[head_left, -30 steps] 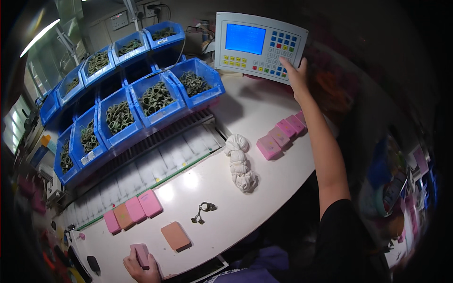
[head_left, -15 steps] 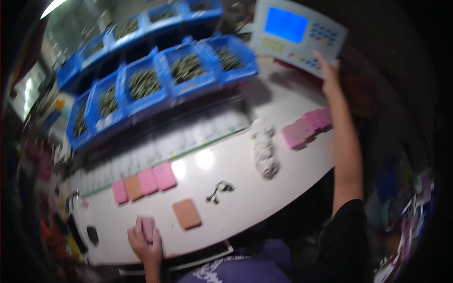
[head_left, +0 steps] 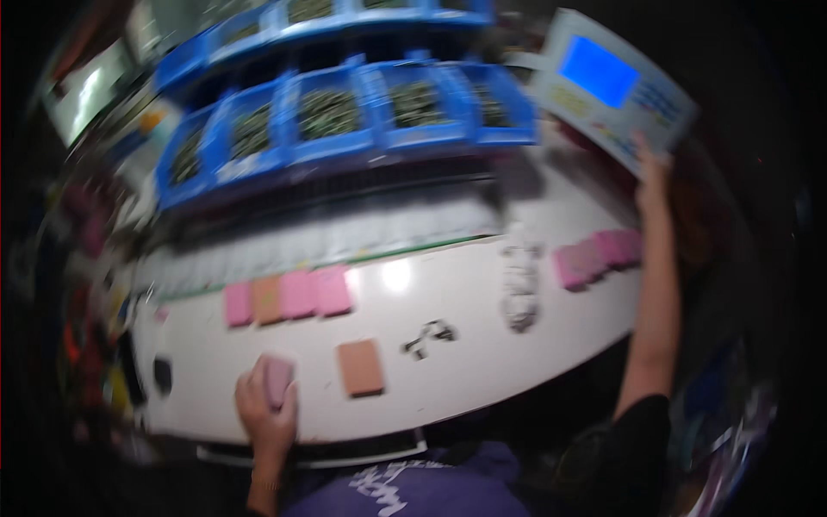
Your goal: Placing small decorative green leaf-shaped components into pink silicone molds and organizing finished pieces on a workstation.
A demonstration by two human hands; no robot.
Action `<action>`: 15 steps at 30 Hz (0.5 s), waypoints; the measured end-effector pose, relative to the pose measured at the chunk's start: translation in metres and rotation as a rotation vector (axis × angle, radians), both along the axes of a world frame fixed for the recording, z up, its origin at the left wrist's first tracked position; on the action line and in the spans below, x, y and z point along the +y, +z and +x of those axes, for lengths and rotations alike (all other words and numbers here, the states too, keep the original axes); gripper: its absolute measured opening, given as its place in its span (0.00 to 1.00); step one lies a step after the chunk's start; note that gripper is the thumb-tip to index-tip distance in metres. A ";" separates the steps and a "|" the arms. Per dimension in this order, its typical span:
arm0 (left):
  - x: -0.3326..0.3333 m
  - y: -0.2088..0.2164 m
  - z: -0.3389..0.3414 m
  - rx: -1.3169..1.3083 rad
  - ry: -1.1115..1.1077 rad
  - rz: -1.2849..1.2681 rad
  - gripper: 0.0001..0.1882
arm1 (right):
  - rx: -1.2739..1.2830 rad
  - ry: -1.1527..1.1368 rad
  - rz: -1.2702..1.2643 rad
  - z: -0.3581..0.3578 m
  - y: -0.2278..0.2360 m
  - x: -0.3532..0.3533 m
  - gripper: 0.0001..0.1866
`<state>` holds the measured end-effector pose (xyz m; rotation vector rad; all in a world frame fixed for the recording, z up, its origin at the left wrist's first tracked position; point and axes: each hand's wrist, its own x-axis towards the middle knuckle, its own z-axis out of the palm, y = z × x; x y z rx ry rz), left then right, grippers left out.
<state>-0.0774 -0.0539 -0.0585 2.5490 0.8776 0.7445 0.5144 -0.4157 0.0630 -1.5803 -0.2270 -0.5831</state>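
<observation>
My left hand (head_left: 265, 407) is closed around a dull mauve rectangular block (head_left: 277, 381) at the near left of the white table (head_left: 448, 379). To its right an orange-brown block (head_left: 360, 368) lies flat. My right hand (head_left: 652, 165) reaches to the far right, a finger stretched out against the lower keys of a pale control panel (head_left: 560, 71) with a lit blue screen. Nothing shows in that hand, though blur softens its fingers. Several small dark pieces (head_left: 429, 338) lie between my hands, and a row of light-coloured lumpy pieces (head_left: 519, 289) stretches away beyond them.
Blue bins (head_left: 332, 121) full of small greenish-grey pieces stand in two tiers at the back. Before them runs a pale slotted strip (head_left: 345, 245). Pink and orange blocks (head_left: 298, 294) line up at the left; more pink blocks (head_left: 579, 264) sit by my right forearm.
The whole view has shifted and turned, so the table and bins lie more level. My left hand still grips the mauve block, and my right hand is still at the panel's keys.
</observation>
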 end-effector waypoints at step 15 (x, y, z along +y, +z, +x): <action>-0.001 -0.006 0.002 -0.008 0.069 0.003 0.37 | -0.003 -0.136 0.248 -0.019 0.038 0.040 0.32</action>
